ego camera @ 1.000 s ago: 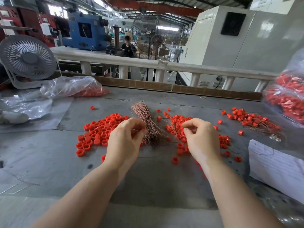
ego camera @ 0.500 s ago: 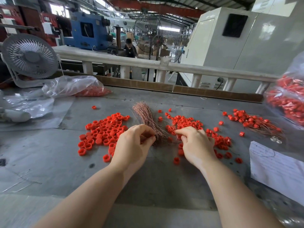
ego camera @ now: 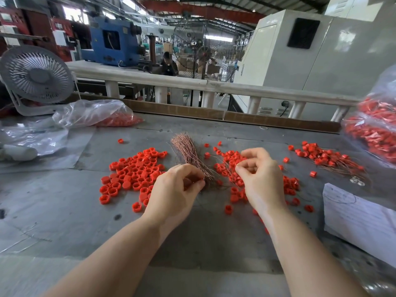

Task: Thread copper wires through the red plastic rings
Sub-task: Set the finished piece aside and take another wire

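Note:
A bundle of thin copper wires [ego camera: 188,151] lies on the grey table [ego camera: 64,202], fanned at its far end. Loose red plastic rings [ego camera: 132,172] are heaped to its left. More red rings [ego camera: 227,159], some with wires through them, lie to its right. My left hand [ego camera: 177,189] has curled fingers, and its thumb and forefinger pinch the near end of the bundle. My right hand [ego camera: 261,181] hovers over the right heap with thumb and forefinger pressed together. Anything between them is too small to see.
A pile of wired rings [ego camera: 323,157] lies at the right, with bags of red parts [ego camera: 372,133] beyond. A white paper [ego camera: 360,219] is near right. A plastic bag with rings [ego camera: 94,114] and a fan [ego camera: 36,73] stand at the back left.
Both hands were raised together a second ago. My right hand dipped onto the right heap and has lifted slightly. My left hand moved to the near end of the wire bundle.

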Available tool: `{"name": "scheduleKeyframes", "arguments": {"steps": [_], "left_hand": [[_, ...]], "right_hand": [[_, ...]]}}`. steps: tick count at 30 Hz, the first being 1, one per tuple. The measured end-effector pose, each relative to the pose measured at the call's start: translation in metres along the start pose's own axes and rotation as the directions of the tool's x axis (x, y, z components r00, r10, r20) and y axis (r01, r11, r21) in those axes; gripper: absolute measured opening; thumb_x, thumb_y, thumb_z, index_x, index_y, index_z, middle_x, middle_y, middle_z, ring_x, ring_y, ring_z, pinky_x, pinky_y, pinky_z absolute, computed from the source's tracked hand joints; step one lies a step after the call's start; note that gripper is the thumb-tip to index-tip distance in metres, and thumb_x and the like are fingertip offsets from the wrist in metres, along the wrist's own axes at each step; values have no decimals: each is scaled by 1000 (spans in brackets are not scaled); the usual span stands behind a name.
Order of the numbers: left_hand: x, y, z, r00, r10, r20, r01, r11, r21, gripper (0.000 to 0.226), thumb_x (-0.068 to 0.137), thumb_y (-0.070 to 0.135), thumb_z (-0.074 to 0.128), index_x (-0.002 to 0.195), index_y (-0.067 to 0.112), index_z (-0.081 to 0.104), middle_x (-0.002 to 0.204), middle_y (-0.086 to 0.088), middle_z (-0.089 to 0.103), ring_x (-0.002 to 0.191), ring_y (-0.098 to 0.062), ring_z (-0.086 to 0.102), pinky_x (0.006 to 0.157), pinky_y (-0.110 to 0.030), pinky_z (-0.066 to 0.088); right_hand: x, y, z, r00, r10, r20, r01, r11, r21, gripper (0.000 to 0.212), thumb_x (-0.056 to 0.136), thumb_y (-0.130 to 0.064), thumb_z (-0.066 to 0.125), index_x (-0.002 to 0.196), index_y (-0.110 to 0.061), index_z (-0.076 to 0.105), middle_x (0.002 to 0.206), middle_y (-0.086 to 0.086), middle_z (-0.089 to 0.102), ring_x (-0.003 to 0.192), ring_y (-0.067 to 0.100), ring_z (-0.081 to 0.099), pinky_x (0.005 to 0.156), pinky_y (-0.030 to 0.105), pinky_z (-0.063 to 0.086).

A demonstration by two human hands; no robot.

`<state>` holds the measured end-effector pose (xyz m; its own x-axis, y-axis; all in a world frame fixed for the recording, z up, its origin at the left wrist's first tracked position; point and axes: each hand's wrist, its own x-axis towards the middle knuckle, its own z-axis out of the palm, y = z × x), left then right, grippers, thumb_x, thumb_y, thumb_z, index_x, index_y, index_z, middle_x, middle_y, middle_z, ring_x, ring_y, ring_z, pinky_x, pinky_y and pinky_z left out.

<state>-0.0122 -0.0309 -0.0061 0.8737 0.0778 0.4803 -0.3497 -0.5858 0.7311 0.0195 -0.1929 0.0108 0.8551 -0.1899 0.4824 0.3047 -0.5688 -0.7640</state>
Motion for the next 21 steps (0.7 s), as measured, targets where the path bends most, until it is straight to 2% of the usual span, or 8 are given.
{"name": "scheduleKeyframes", "arguments": {"steps": [2,6,9,13,16,21], "left_hand": [[0,1,0,1000,11,-5,-11,1000,-11,14,78,7,72,86,18,71,73,19,58,69,12,54,63,0,36],[-1,3,-1,1000,27,2,-27,999,-24,16,79,7,72,92,17,73,78,16,60,69,8,56,67,0,37],[-1,5,-2,999,49,14,-48,998,-27,17,80,7,71,93,18,74,84,9,64,74,4,57,70,-2,38],[-1,7,-3,998,67,0,-67,996,-66,15,80,7,71,91,16,74,83,15,59,78,8,54,70,-3,37],[-1,9,-4,996,84,-19,-86,993,-81,15,79,6,71,91,15,74,90,14,56,81,-1,56,70,-9,43],[0,8,-4,995,79,-63,-85,992,-89,14,79,6,72,88,15,74,97,12,53,80,-5,56,71,-13,45]], "right_hand": [[-1,-2,0,999,-29,-19,29,999,37,26,82,-1,66,96,-21,58,71,-7,62,70,11,60,68,24,48],[-3,-9,0,989,-141,-43,144,987,72,16,81,-1,67,83,-17,67,70,-13,61,67,3,57,67,17,47],[-5,-11,0,975,-217,-47,219,974,62,13,83,-2,65,84,-14,70,75,-6,66,68,6,59,66,17,46],[-7,-13,2,950,-310,-37,311,950,37,12,82,0,66,84,-11,71,80,-2,65,77,15,61,72,28,49],[-8,-13,3,927,-376,-14,375,927,-6,12,81,1,67,84,-9,72,81,0,65,79,23,60,73,40,50],[-7,-13,3,904,-427,-28,425,903,-64,12,80,3,68,85,-6,73,81,3,65,80,25,59,72,42,50]]}}
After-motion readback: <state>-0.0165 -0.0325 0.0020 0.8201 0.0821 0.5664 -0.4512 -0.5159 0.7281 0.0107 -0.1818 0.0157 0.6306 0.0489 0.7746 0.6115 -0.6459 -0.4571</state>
